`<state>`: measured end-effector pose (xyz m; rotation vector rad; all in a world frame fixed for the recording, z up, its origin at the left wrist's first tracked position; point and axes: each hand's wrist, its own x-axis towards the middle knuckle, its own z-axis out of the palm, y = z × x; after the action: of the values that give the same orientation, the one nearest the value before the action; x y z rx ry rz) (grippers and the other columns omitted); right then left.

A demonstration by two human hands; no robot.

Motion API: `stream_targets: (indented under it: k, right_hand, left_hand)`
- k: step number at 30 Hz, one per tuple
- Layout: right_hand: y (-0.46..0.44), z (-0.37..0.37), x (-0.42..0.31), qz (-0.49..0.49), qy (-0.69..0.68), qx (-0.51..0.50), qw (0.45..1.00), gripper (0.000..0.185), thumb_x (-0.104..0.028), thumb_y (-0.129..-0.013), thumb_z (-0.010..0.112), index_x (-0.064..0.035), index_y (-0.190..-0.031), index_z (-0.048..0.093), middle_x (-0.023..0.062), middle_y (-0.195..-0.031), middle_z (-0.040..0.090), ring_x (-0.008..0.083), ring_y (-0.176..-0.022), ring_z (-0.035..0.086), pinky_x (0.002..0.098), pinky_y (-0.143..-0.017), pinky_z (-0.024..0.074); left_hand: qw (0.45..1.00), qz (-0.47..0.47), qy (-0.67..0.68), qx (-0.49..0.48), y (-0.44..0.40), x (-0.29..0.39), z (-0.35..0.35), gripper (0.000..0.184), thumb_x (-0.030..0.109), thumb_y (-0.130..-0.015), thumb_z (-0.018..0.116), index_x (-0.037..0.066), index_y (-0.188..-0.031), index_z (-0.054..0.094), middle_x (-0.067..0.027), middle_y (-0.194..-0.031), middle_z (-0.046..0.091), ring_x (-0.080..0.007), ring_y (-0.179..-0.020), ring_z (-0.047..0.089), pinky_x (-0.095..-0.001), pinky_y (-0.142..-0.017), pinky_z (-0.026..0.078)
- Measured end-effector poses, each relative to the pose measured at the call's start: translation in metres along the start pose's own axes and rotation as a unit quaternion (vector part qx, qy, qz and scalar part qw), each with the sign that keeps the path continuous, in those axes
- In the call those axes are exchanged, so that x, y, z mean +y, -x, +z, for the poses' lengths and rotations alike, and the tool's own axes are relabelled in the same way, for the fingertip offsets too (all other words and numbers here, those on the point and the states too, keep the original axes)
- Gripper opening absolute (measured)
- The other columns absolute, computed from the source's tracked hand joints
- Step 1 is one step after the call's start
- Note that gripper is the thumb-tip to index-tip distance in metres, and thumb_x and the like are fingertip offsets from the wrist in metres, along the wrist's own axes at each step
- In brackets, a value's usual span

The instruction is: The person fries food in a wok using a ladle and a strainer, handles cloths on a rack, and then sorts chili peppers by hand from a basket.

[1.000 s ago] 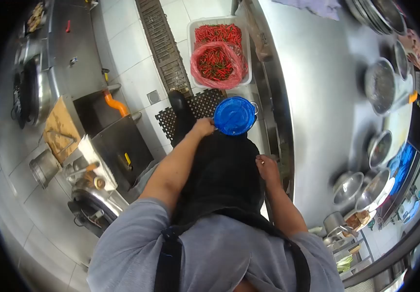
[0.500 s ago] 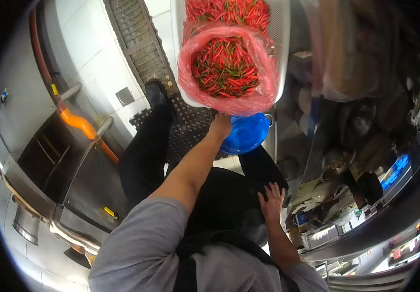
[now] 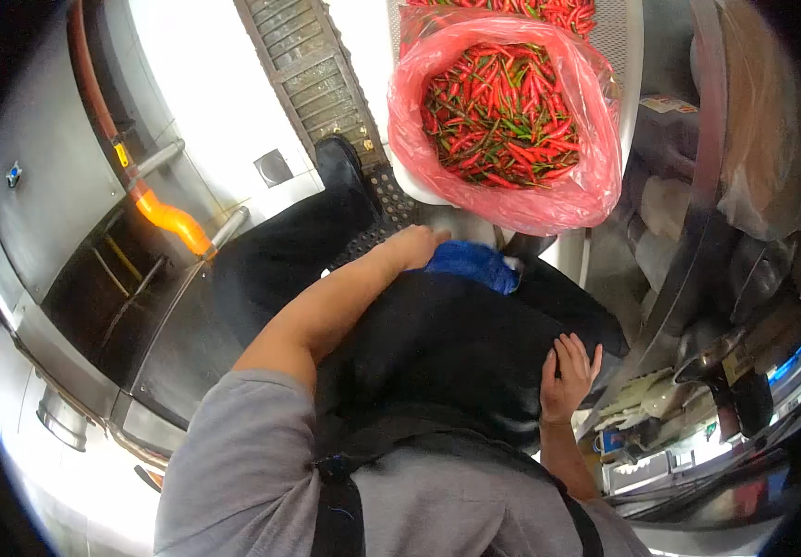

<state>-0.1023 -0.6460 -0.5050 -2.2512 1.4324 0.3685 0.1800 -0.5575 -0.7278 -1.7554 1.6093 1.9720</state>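
My left hand is closed on the edge of a blue round stool, which is partly hidden under the black apron between my legs. My right hand rests on my right thigh with its fingers spread and holds nothing. Just beyond the stool stands a pink plastic bag, open at the top, full of red chilies with some green stems. The bag sits in a white basket, where more loose red chilies lie behind it.
A floor drain grate runs at the upper left, near my boot. An orange pipe and steel cabinet stand at the left. Shelves with clear plastic bags and pans are at the right.
My body has come down and closer to the chilies, and my knees have bent apart. The stool is now mostly under me. My right hand has opened and come to my thigh.
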Motion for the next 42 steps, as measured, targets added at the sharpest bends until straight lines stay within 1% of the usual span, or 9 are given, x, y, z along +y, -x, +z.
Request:
stream_targets:
  k: [6,11,16,22,23,28,33,37,42]
  right_hand:
    - [-0.078,0.019,-0.028,-0.121,-0.141,0.135,0.973,0.015,-0.002,-0.076,0.066,-0.0026,-0.091,0.068,0.0093,-0.095,0.067,0.0228,-0.088,0.065,0.0412,-0.09,0.0467]
    - [-0.109,0.037,-0.028,-0.163,-0.144,0.223,0.95,0.015,-0.005,-0.077,0.066,-0.0026,-0.092,0.067,0.0103,-0.088,0.068,0.0263,-0.082,0.065,0.0385,-0.082,0.0495]
    - [-0.107,0.042,-0.045,-0.083,-0.129,0.266,0.952,0.015,-0.011,-0.08,0.064,-0.0054,-0.093,0.067,0.011,-0.087,0.067,0.0295,-0.081,0.063,0.0373,-0.078,0.0479]
    - [-0.068,0.059,-0.037,-0.083,-0.117,0.216,0.966,0.014,-0.012,-0.079,0.064,-0.0039,-0.09,0.069,0.0152,-0.089,0.067,0.0321,-0.084,0.064,0.0394,-0.078,0.0487]
    - [-0.062,0.059,-0.039,-0.078,-0.157,0.169,0.97,0.016,-0.012,-0.079,0.064,-0.0031,-0.091,0.069,0.0166,-0.091,0.067,0.0336,-0.086,0.064,0.0403,-0.077,0.0492]
    - [-0.056,0.03,-0.061,-0.077,-0.079,0.11,0.988,0.02,-0.016,-0.082,0.063,-0.0025,-0.095,0.068,0.0195,-0.093,0.065,0.037,-0.088,0.062,0.0422,-0.078,0.0494]
    - [-0.088,-0.032,-0.096,-0.162,-0.097,0.219,0.957,0.02,-0.013,-0.083,0.063,-0.001,-0.098,0.067,0.0182,-0.09,0.066,0.0335,-0.08,0.064,0.039,-0.071,0.0502]
    - [-0.114,-0.048,-0.102,-0.159,-0.114,0.251,0.948,0.021,-0.016,-0.084,0.064,-0.0012,-0.098,0.067,0.0187,-0.088,0.066,0.0325,-0.078,0.065,0.0383,-0.07,0.0502]
    - [-0.159,-0.04,-0.08,-0.157,-0.092,0.188,0.965,0.021,-0.016,-0.083,0.064,-0.0011,-0.096,0.067,0.0186,-0.087,0.066,0.0338,-0.078,0.065,0.0395,-0.07,0.0503]
  left_hand:
    - [0.993,0.078,-0.048,-0.079,-0.015,-0.024,0.025,0.026,0.02,-0.085,0.051,0.005,-0.099,0.066,-0.024,-0.09,0.066,-0.0373,-0.085,0.066,-0.0495,-0.071,0.052]
    - [0.985,0.063,-0.124,-0.103,-0.041,-0.008,0.008,0.026,0.019,-0.083,0.053,0.005,-0.1,0.066,-0.0225,-0.094,0.066,-0.0356,-0.089,0.065,-0.0474,-0.074,0.052]
    - [0.976,0.03,-0.196,-0.089,-0.045,0.021,-0.026,0.028,0.017,-0.08,0.055,0.004,-0.101,0.066,-0.0209,-0.099,0.066,-0.0339,-0.093,0.064,-0.0453,-0.077,0.051]
    - [0.973,-0.021,-0.226,-0.03,-0.017,0.039,-0.075,0.03,0.016,-0.077,0.057,0.003,-0.103,0.067,-0.019,-0.104,0.065,-0.0318,-0.098,0.064,-0.0428,-0.08,0.051]
    - [0.978,0.003,-0.204,0.038,-0.015,0.033,-0.082,0.026,0.018,-0.075,0.058,0.002,-0.091,0.07,-0.0206,-0.092,0.067,-0.0324,-0.082,0.066,-0.042,-0.072,0.052]
    - [0.949,0.141,-0.28,-0.027,0.001,0.02,-0.079,0.031,0.021,-0.079,0.054,0.001,-0.098,0.068,-0.0167,-0.094,0.068,-0.0326,-0.09,0.064,-0.0413,-0.079,0.048]
    - [0.962,0.206,-0.18,0.005,0.082,0.054,-0.081,0.031,0.02,-0.081,0.053,0.006,-0.107,0.064,-0.0144,-0.096,0.068,-0.0307,-0.092,0.064,-0.0388,-0.08,0.049]
    - [0.92,0.339,-0.042,0.193,0.08,0.065,-0.128,0.021,0.016,-0.083,0.057,0.006,-0.099,0.064,-0.0139,-0.092,0.068,-0.0281,-0.087,0.065,-0.0357,-0.075,0.051]
    - [0.866,0.255,0.021,0.43,0.03,0.107,-0.189,0.018,0.02,-0.083,0.058,0.005,-0.088,0.066,-0.0172,-0.085,0.067,-0.0325,-0.083,0.065,-0.0416,-0.074,0.051]
